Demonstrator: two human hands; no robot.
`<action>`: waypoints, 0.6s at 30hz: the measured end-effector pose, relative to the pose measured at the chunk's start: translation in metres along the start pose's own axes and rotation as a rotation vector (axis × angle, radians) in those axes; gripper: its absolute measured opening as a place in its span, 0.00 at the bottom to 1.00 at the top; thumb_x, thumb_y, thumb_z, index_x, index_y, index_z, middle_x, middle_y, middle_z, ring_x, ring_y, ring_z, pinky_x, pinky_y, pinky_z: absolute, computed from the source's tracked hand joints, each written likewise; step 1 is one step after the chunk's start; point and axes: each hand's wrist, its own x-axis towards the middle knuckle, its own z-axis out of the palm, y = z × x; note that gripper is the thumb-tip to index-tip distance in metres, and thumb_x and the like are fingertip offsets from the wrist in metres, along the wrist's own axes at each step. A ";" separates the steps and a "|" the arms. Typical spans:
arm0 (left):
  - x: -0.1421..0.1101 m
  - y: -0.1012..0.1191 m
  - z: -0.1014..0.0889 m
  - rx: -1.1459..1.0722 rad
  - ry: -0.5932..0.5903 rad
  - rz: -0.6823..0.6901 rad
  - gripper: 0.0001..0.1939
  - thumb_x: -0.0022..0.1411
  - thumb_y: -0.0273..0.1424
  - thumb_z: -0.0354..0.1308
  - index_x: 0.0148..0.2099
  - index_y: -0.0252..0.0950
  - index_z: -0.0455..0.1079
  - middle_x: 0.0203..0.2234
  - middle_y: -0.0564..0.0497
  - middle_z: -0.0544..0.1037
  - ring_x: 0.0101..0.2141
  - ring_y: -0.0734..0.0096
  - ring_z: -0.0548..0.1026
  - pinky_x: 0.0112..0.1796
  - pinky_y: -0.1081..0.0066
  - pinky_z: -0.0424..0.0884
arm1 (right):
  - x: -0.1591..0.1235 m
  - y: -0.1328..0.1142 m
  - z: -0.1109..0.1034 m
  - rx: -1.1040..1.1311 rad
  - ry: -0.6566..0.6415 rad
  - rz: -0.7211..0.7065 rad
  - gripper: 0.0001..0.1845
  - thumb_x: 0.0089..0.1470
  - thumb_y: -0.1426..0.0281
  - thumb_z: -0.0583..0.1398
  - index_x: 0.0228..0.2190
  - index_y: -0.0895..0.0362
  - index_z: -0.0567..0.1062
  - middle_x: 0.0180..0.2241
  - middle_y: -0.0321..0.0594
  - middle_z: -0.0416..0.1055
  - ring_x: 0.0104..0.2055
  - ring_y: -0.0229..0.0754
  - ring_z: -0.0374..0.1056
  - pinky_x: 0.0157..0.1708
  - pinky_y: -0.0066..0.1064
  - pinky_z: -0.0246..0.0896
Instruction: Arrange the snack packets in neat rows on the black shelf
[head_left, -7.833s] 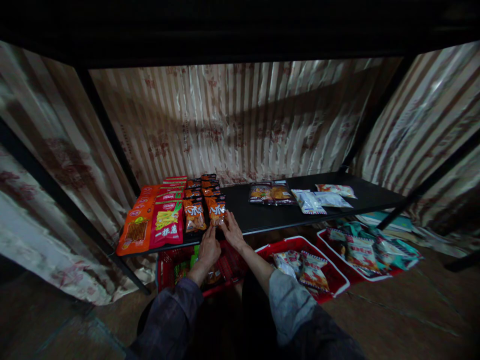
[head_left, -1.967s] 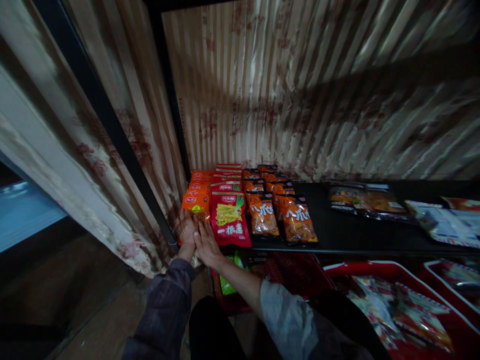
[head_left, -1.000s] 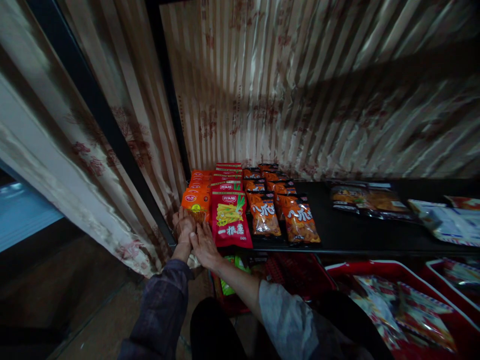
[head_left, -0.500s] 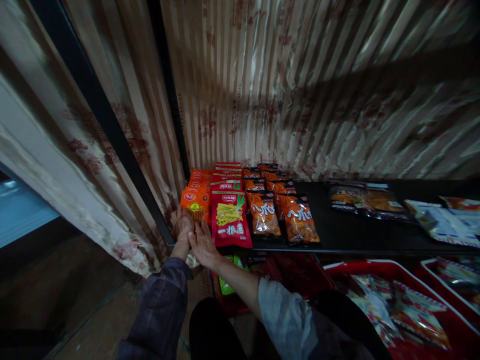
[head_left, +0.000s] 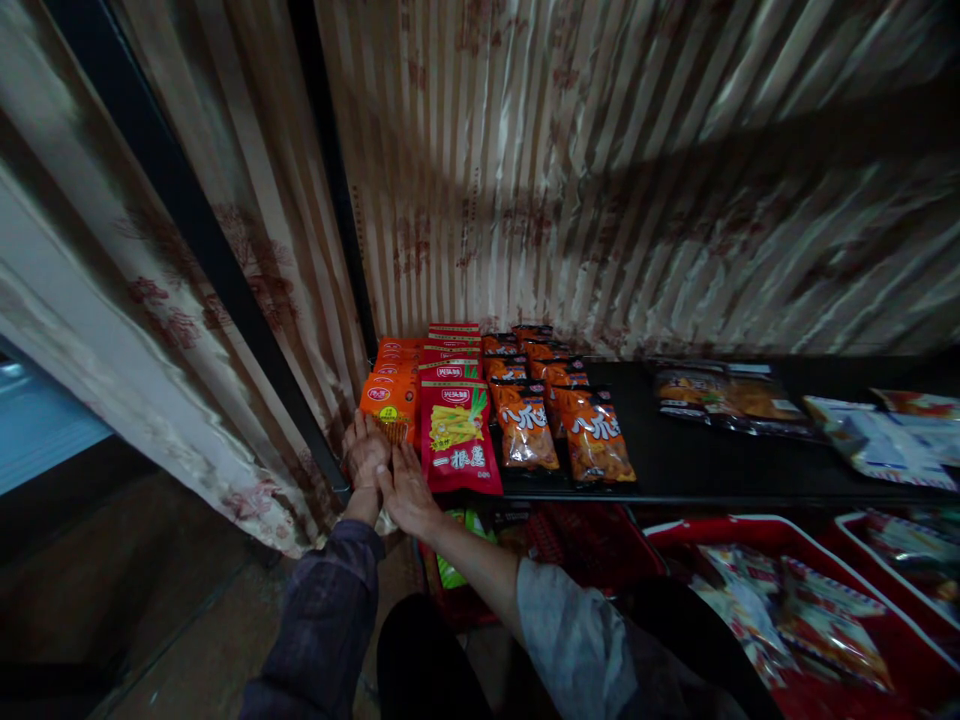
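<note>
On my feed the scene is dim, darkest at the lower left, where the floor point(head_left: 195, 630) sinks almost to black. I see pale light streaking the folds of the back curtain point(head_left: 600, 180), crossed by a broad, soft-edged shadow. Small glare spots dot the shiny orange snack bags point(head_left: 598, 440). The wide lens makes the front post point(head_left: 204, 235) lean. I can read the large lettering on the red packet point(head_left: 459, 440), but small print smears.

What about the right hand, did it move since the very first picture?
Yes. The right hand went left along the black shelf, from the black-and-orange bags to the orange packs, nearer the shelf's left front post.
</note>
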 end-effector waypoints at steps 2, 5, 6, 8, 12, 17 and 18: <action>-0.002 0.004 -0.002 0.129 0.001 0.013 0.25 0.61 0.27 0.40 0.59 0.33 0.61 0.59 0.42 0.63 0.54 0.52 0.62 0.53 0.55 0.61 | 0.000 0.002 0.000 -0.002 -0.002 -0.005 0.36 0.62 0.59 0.43 0.61 0.74 0.51 0.65 0.55 0.42 0.68 0.49 0.33 0.65 0.40 0.31; -0.002 0.006 -0.003 0.233 -0.006 0.022 0.24 0.61 0.27 0.40 0.58 0.31 0.62 0.59 0.41 0.62 0.54 0.52 0.61 0.52 0.56 0.61 | 0.000 0.002 0.000 -0.006 -0.008 -0.012 0.35 0.62 0.59 0.43 0.61 0.74 0.51 0.65 0.55 0.42 0.68 0.49 0.33 0.65 0.41 0.31; -0.002 0.005 -0.002 0.245 -0.008 0.025 0.24 0.62 0.27 0.40 0.58 0.30 0.62 0.59 0.41 0.62 0.55 0.52 0.61 0.52 0.57 0.60 | -0.001 0.002 -0.001 -0.006 -0.008 -0.011 0.35 0.62 0.59 0.43 0.60 0.74 0.52 0.65 0.55 0.42 0.68 0.49 0.33 0.65 0.41 0.31; -0.002 0.004 -0.002 0.256 -0.012 0.035 0.24 0.62 0.28 0.40 0.59 0.29 0.61 0.59 0.40 0.62 0.55 0.52 0.60 0.53 0.58 0.59 | -0.001 0.001 -0.001 -0.006 -0.003 -0.003 0.35 0.62 0.59 0.43 0.60 0.73 0.52 0.65 0.55 0.42 0.68 0.49 0.33 0.65 0.41 0.31; -0.005 0.003 -0.004 0.272 -0.038 0.037 0.24 0.63 0.28 0.40 0.59 0.25 0.59 0.58 0.38 0.62 0.53 0.51 0.62 0.52 0.58 0.60 | -0.001 -0.002 -0.003 -0.004 -0.025 0.020 0.34 0.62 0.60 0.43 0.60 0.74 0.52 0.65 0.56 0.41 0.68 0.50 0.33 0.65 0.41 0.31; -0.007 0.005 -0.007 0.245 -0.021 0.015 0.23 0.63 0.28 0.40 0.57 0.27 0.62 0.59 0.40 0.62 0.51 0.53 0.63 0.52 0.59 0.61 | -0.002 -0.005 -0.007 -0.006 -0.038 0.035 0.34 0.62 0.60 0.43 0.60 0.73 0.54 0.65 0.55 0.43 0.68 0.48 0.34 0.65 0.40 0.31; -0.006 0.004 -0.007 0.233 -0.012 0.015 0.22 0.63 0.28 0.41 0.57 0.27 0.62 0.58 0.40 0.63 0.51 0.53 0.63 0.53 0.59 0.61 | -0.002 -0.005 -0.008 -0.013 -0.037 0.027 0.34 0.62 0.60 0.43 0.60 0.73 0.54 0.65 0.55 0.43 0.68 0.48 0.34 0.65 0.40 0.31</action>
